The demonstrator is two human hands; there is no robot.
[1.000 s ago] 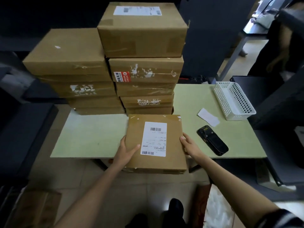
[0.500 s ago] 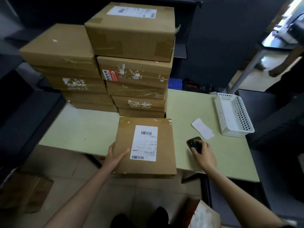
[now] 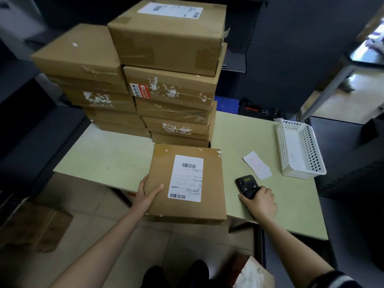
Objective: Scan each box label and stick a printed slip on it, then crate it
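Labelled box (image 3: 187, 183): flat on tabletop (image 3: 116, 159) near edge, overhanging it, left hand (image 3: 148, 193) gripping its left side. Scanner (image 3: 247, 186): on tabletop beside box, right hand (image 3: 259, 201) grasping it. Slips (image 3: 257, 165): just beyond scanner.

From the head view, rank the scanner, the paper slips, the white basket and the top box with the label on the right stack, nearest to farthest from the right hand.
1. Scanner, gripped by the right hand.
2. Paper slips, just beyond it.
3. White basket, at the table's right edge.
4. Top box, on the right stack, far left.
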